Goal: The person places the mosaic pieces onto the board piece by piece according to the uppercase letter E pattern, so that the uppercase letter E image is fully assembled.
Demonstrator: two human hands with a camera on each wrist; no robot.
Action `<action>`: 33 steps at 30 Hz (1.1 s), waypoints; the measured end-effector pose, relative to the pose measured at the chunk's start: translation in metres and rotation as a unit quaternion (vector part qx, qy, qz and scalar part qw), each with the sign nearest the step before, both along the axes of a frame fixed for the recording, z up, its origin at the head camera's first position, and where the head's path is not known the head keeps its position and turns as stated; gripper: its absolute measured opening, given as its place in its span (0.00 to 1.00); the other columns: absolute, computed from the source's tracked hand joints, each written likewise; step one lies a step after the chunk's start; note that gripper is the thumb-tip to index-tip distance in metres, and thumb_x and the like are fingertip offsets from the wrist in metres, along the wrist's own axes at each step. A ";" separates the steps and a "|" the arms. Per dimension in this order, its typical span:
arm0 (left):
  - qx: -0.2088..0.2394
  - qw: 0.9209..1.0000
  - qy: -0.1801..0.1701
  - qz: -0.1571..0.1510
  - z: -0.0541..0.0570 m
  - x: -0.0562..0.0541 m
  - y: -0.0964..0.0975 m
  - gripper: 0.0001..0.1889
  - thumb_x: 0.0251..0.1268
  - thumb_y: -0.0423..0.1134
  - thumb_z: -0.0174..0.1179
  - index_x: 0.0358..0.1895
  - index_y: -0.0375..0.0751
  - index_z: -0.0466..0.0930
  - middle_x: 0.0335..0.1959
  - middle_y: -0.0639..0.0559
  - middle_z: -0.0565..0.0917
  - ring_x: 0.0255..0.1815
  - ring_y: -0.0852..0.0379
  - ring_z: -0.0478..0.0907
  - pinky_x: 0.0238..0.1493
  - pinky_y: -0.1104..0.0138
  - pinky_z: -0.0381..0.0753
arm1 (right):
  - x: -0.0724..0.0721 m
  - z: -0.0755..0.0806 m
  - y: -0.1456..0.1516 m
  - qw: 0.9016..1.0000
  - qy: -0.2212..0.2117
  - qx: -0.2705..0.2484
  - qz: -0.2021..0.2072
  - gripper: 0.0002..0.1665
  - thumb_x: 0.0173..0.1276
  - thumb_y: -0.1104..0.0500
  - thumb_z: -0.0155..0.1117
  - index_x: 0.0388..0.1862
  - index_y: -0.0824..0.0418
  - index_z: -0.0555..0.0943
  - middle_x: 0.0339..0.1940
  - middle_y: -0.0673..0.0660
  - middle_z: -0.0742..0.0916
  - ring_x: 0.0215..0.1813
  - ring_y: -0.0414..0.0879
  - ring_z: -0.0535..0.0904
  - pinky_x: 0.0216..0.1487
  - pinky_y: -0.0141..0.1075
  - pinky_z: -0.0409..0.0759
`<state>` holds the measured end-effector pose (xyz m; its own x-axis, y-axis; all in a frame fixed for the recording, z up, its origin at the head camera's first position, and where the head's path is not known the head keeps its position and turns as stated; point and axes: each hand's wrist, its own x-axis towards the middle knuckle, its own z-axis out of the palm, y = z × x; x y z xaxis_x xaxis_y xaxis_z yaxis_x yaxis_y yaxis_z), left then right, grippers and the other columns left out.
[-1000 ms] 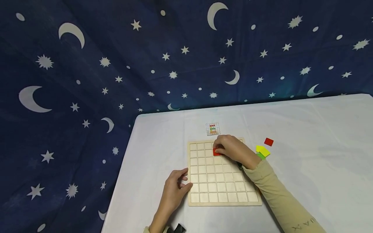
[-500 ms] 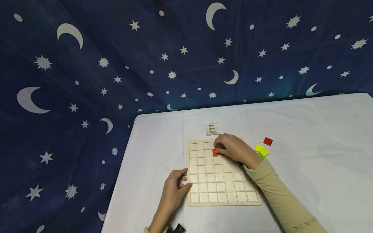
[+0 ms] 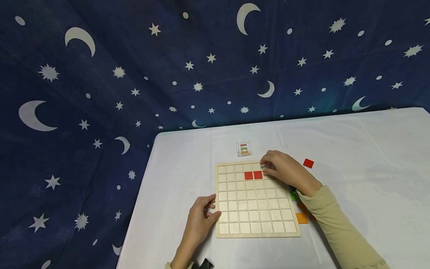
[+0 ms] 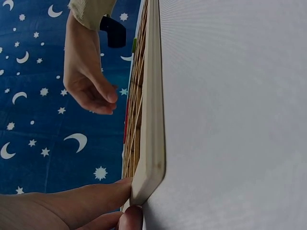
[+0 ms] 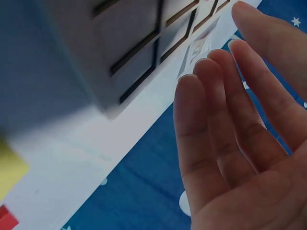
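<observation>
My left hand [image 3: 200,218] holds the left edge of a wooden grid board [image 3: 242,206]; in the left wrist view its thumb [image 4: 112,194] meets the rim at a corner. Two red square tiles [image 3: 253,175] lie side by side in neighbouring cells of the second row from the far edge. Just right of them, over the board's far right part, hovers my right hand [image 3: 285,169]. Nothing is between its fingers, which the right wrist view shows extended and apart from the thumb.
Beyond the board lies a small pattern card [image 3: 244,148] with coloured squares. Right of the board are a loose red tile [image 3: 308,163], a green tile [image 3: 294,196] and an orange tile [image 3: 302,218], partly near my sleeve. A yellow tile [image 5: 10,167] shows in the right wrist view.
My right hand has let go of a red tile and moved right, uncovering two red tiles in the grid. The left hand stays at the board's edge.
</observation>
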<state>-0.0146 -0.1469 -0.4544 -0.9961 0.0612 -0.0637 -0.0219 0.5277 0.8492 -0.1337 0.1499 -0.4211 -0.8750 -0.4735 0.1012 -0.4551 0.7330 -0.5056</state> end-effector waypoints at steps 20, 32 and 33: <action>0.004 1.000 0.007 -0.001 0.000 0.000 -0.001 0.26 0.55 0.26 0.70 0.60 0.31 0.78 0.48 0.47 0.80 0.44 0.55 0.77 0.36 0.74 0.82 | 0.004 0.007 0.051 0.998 -0.007 0.029 -0.054 0.11 0.62 0.63 0.72 0.43 0.65 0.85 0.39 0.57 0.85 0.41 0.51 0.78 0.49 0.50 0.81; 0.006 1.000 0.009 -0.002 -0.002 -0.001 0.000 0.26 0.55 0.26 0.70 0.60 0.31 0.78 0.48 0.46 0.80 0.43 0.55 0.77 0.36 0.74 0.82 | 0.003 -0.007 0.080 0.996 -0.008 0.041 -0.073 0.10 0.61 0.65 0.72 0.41 0.66 0.85 0.34 0.55 0.83 0.38 0.49 0.75 0.44 0.47 0.79; 0.003 1.000 0.006 -0.001 -0.001 -0.001 0.000 0.26 0.55 0.26 0.70 0.60 0.32 0.78 0.48 0.47 0.80 0.43 0.56 0.77 0.36 0.74 0.82 | 0.003 -0.008 0.082 0.996 -0.007 0.042 -0.073 0.09 0.61 0.65 0.72 0.41 0.66 0.85 0.34 0.55 0.83 0.38 0.49 0.74 0.44 0.47 0.78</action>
<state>-0.0156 -0.1472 -0.4556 -0.9967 0.0642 -0.0506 -0.0097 0.5219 0.8530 -0.1310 0.2318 -0.4295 -0.9362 -0.3472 0.0541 -0.3339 0.8310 -0.4449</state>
